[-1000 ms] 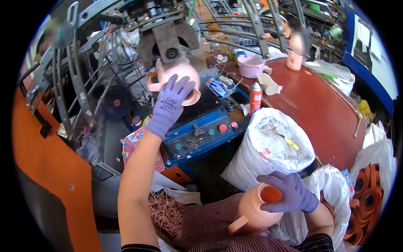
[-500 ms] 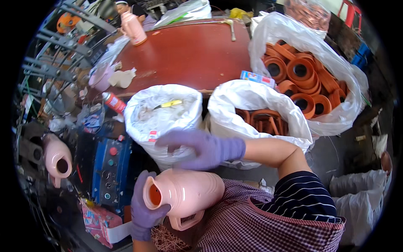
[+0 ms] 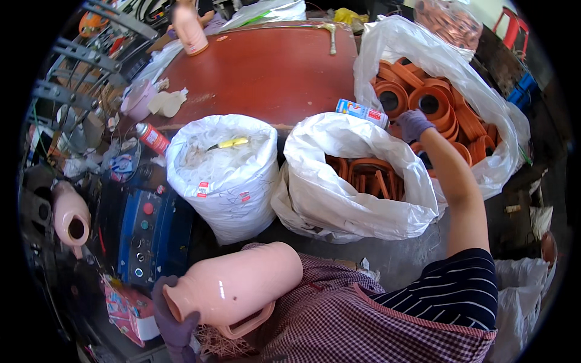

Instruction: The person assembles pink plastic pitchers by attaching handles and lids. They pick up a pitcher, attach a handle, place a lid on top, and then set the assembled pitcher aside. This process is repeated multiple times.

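Observation:
A glossy pink vacuum-flask casing (image 3: 242, 281), with a spout and a side handle, lies across my lap over the checked apron. My left hand (image 3: 172, 323), in a purple glove, is closed around its spout end. At the back right my right hand (image 3: 415, 124), also gloved, reaches to the near left side of a clear plastic bag (image 3: 514, 145). It is among the orange-brown ring-shaped parts (image 3: 469, 118) there. Its fingers are mostly hidden, so their grip does not show.
A white sack (image 3: 363, 218) holds more orange-brown parts. Beside it, another sack (image 3: 227, 206) carries a yellow-handled knife (image 3: 232, 143). Behind are a red-brown table (image 3: 266, 72) and a spray can (image 3: 362, 112). A blue control box (image 3: 145, 236) and another pink casing (image 3: 71, 215) stand left.
My right hand has moved from above the pink casing to the far right bag of rings. My left hand and the casing have shifted slightly left and lower in view.

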{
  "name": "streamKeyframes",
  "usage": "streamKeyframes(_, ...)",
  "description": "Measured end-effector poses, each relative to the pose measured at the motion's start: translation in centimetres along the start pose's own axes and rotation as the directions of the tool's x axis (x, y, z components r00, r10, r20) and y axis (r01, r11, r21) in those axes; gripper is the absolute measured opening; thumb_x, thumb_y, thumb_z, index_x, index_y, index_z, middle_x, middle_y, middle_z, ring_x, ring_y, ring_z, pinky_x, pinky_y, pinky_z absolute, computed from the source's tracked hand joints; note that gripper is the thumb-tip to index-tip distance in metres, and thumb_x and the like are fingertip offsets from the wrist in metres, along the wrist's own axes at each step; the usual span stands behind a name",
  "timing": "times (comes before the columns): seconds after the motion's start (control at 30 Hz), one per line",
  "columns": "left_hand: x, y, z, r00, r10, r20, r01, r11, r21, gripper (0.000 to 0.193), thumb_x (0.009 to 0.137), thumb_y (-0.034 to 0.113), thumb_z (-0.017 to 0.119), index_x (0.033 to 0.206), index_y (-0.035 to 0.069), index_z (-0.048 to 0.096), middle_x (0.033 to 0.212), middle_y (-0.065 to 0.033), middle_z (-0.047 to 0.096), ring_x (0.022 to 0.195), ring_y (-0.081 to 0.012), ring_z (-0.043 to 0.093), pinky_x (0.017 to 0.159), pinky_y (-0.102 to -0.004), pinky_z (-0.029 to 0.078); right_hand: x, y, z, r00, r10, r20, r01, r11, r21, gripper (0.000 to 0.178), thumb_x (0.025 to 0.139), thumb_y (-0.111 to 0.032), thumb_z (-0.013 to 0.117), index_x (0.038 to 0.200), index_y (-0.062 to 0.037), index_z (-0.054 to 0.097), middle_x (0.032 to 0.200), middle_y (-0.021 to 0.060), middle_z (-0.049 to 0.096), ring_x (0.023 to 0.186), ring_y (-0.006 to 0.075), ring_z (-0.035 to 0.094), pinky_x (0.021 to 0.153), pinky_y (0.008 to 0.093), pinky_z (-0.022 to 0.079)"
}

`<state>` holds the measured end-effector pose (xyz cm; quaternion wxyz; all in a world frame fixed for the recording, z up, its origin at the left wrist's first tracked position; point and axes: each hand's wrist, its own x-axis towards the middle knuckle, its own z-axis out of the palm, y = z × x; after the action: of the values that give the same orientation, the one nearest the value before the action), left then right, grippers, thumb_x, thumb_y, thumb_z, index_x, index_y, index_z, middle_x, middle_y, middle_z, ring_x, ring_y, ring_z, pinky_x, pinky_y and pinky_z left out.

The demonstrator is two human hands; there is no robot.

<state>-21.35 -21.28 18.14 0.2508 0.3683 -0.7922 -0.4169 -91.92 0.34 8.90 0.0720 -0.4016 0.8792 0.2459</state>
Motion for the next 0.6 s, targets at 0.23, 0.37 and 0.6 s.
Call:
streamKeyframes(0.23,-8.9,-11.3,-4.6,0.805,-0.461,-0.372,0.143,0.761,-0.633,0.049,0.097,0.027,0.05,0.137,0.001,0.043,0.129,-0.0157,0.055,0.114,-0.0244,0.058,0.094,-0.0357,0.049,-5.5,3.2,-14.5,0.868,0.281,-0.41,0.061,0.758,0.65,0.063,0.072,-0.04,0.076,0.114,0.006,0.064,0.099,0.0179,0.071,0.084,0.0276,0.07,0.08,0.0374,0.056)
streamKeyframes(0.37,-13.5,-15.6,0.0,0.812,-0.435,-0.388,-0.024,0.64,-0.768,0.045,0.105,0.032,0.037,0.139,0.004,0.044,0.139,-0.0101,0.051,0.125,-0.0252,0.05,0.105,-0.0379,0.041,-5.2,-3.6,-16.7,0.873,-0.135,-0.469,0.485,0.335,0.807,0.053,0.087,-0.037,0.069,0.119,0.0045,0.062,0.098,0.01,0.069,0.088,0.0177,0.065,0.084,0.0325,0.053)
streamKeyframes(0.6,-18.0,-16.2,8.0,0.824,-0.46,-0.331,-0.115,0.436,-0.893,0.053,0.101,0.032,0.041,0.147,0.008,0.034,0.147,-0.0141,0.043,0.131,-0.0319,0.046,0.107,-0.0467,0.042,-11.4,-35.7,-16.8,0.685,-0.269,-0.677,0.684,-0.08,0.725,0.041,0.09,-0.029,0.064,0.118,0.0004,0.062,0.095,0.0084,0.067,0.085,0.0128,0.061,0.08,0.0299,0.05)
